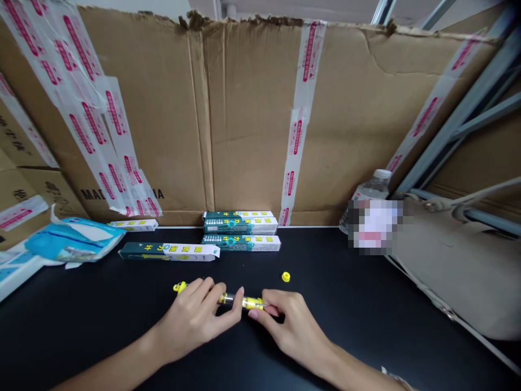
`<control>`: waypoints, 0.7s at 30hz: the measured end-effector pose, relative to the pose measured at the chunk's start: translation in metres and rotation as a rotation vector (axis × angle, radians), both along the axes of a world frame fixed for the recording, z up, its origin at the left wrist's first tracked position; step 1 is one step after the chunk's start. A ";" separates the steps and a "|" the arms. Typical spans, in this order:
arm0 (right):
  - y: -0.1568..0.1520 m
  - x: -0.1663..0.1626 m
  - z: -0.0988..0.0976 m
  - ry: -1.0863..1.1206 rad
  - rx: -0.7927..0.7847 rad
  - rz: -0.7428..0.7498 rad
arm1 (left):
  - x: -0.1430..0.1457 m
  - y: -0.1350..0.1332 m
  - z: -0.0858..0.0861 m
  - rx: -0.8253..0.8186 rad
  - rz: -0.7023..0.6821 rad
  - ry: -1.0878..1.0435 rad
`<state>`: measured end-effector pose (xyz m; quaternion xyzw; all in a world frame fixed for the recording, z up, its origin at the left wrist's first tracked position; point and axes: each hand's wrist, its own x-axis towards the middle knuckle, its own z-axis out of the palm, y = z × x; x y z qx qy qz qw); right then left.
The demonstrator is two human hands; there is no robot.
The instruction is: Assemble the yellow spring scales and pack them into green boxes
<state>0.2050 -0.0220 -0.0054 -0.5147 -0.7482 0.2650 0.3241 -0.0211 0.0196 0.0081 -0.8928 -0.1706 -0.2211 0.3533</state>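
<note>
A slim tube spring scale [253, 303], clear with yellow parts, lies level across the middle of the view just above the black table. My left hand [199, 312] is wrapped round its body, and a yellow ring end sticks out past the knuckles on the left. At the other end, my right hand [291, 320] pinches a thin metal rod where it leaves the yellow end; the tip is hidden by the fingers. A small yellow cap [286, 277] rests on the table beyond my right hand, apart from it.
Several green-and-white boxes [242, 243] lie behind my hands, one box [169, 252] nearer on the left. A blue-and-white packet [75, 239] is at far left. On the right are a plastic bottle [372, 187] and a beige bag [456, 266]. Taped cardboard [252, 119] walls the back.
</note>
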 end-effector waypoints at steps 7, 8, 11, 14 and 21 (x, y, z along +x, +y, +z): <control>0.003 0.000 -0.002 0.027 -0.013 -0.023 | 0.001 0.000 0.001 0.023 -0.008 0.021; 0.003 0.000 -0.002 0.030 -0.015 -0.024 | 0.001 0.000 0.001 0.024 -0.010 0.020; 0.003 0.001 -0.002 0.038 -0.023 -0.019 | 0.001 0.000 0.001 0.022 -0.016 0.013; 0.003 0.001 -0.002 0.037 -0.034 -0.014 | 0.001 0.000 0.001 0.025 -0.022 0.006; 0.004 0.001 -0.004 0.035 -0.035 -0.011 | 0.001 0.000 0.002 0.024 -0.030 -0.002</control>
